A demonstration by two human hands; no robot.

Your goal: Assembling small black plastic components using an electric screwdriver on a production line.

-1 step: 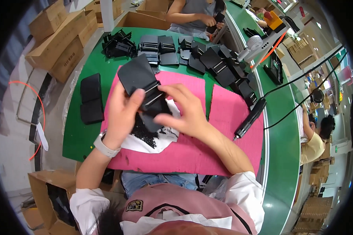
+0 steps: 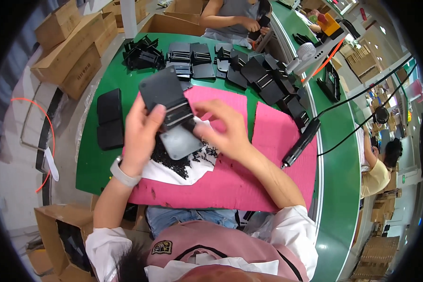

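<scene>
Right now my left hand (image 2: 141, 136) is clamped on a black hinged plastic part (image 2: 167, 101), thumb across its ribbed middle, holding it up over the pink mat (image 2: 249, 178). My right hand (image 2: 225, 131) is beside it, fingertips pinched at the part's right edge; whether they hold something small I cannot tell. Under both hands a white sheet (image 2: 174, 171) carries a heap of small black screws (image 2: 171, 160). An electric screwdriver (image 2: 301, 141) lies on the mat to my right, and more black parts (image 2: 263, 80) are spread across the green table (image 2: 96, 164) beyond.
</scene>
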